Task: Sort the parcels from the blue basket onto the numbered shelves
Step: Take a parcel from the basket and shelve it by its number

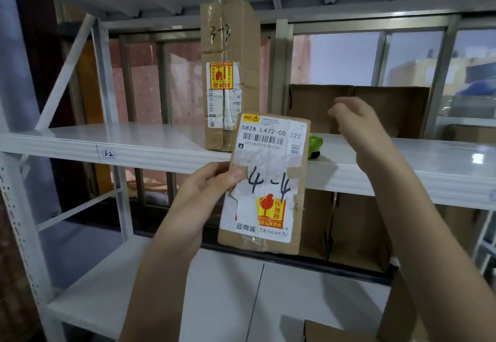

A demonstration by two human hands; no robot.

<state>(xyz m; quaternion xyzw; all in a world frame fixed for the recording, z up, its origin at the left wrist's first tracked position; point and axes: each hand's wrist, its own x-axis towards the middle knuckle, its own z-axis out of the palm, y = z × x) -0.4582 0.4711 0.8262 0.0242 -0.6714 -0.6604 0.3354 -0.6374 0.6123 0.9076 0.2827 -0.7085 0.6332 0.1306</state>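
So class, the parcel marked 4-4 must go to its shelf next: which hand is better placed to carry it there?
Left. The left hand already grips the parcel marked 4-4 by its edge; the right hand hangs empty above the shelf.

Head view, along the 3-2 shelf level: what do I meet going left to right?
Shelf tag 3-2 → tall upright box → held parcel marked 4-4, pinched by left hand → green object → right hand, before a wide brown box.
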